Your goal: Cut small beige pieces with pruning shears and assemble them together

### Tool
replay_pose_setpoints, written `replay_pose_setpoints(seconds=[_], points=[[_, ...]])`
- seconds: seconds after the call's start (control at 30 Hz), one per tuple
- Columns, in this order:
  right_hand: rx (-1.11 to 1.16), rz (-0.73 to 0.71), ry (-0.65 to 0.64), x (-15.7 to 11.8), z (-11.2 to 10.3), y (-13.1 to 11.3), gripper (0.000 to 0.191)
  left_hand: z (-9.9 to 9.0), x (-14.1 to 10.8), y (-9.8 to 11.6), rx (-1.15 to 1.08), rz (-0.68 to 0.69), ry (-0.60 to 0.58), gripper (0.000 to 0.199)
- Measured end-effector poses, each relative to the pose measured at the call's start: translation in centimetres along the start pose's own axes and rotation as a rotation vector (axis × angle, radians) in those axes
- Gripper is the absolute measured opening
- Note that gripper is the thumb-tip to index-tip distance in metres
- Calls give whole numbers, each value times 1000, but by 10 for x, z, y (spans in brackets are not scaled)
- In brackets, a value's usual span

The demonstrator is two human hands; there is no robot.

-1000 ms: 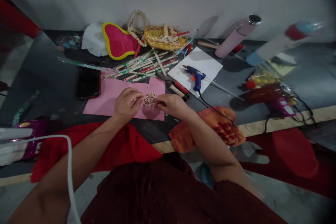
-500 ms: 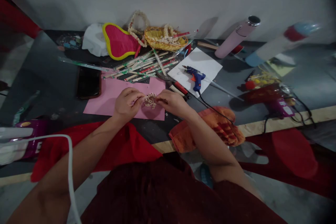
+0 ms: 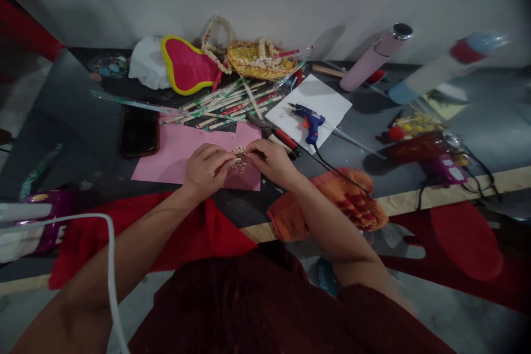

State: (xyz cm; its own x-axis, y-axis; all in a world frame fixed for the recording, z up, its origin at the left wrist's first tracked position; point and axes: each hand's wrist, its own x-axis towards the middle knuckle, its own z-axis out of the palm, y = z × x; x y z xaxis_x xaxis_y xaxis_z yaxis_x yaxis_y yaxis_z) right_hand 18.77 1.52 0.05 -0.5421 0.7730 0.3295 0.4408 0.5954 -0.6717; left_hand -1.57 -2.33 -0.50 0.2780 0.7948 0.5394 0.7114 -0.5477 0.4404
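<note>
A small heap of short, pale wooden pieces [image 3: 238, 166] lies on a sheet of pink paper [image 3: 174, 146]. From the left, my left hand [image 3: 208, 168] reaches over the sheet, its thumb and forefinger pinched together at the heap. Opposite it, my right hand [image 3: 271, 161] has its fingertips closed in a pinch at the heap's right side. The hands are close together and partly cover the pieces. What sits between the fingertips of either hand is too small to make out.
Wrapped chopsticks [image 3: 232, 102] lie scattered behind the paper. A blue glue gun [image 3: 309, 121] rests on white paper [image 3: 338, 102], right of red-handled pliers [image 3: 286, 140]. A phone [image 3: 140, 130] is at left, an orange towel [image 3: 344, 199] at front right. A wicker basket [image 3: 249, 69] and pink flask [image 3: 369, 63] stand behind.
My left hand has shifted slightly right, its fingertips now covering more of the heap's left side. My right hand has moved slightly up and left. Everything else looks the same.
</note>
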Motion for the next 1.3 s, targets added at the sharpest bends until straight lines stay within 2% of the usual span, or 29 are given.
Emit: replay_pose_setpoints(seconds=[0.3, 0.53, 0.67, 0.8, 1.3], points=[[207, 24, 51, -3, 13, -12, 11, 0, 0, 5, -166, -107, -98, 21], [185, -17, 57, -5, 15, -13, 12, 0, -1, 4, -225, -122, -126, 19], [146, -67, 99, -5, 13, -15, 8, -3, 0, 8, -418, -271, -161, 19], [103, -88, 76, -4, 10, -17, 9, -3, 1, 11, -593, -399, -168, 25], [101, -191, 96, -2, 6, -17, 9, -5, 2, 13, -582, -384, -195, 28]])
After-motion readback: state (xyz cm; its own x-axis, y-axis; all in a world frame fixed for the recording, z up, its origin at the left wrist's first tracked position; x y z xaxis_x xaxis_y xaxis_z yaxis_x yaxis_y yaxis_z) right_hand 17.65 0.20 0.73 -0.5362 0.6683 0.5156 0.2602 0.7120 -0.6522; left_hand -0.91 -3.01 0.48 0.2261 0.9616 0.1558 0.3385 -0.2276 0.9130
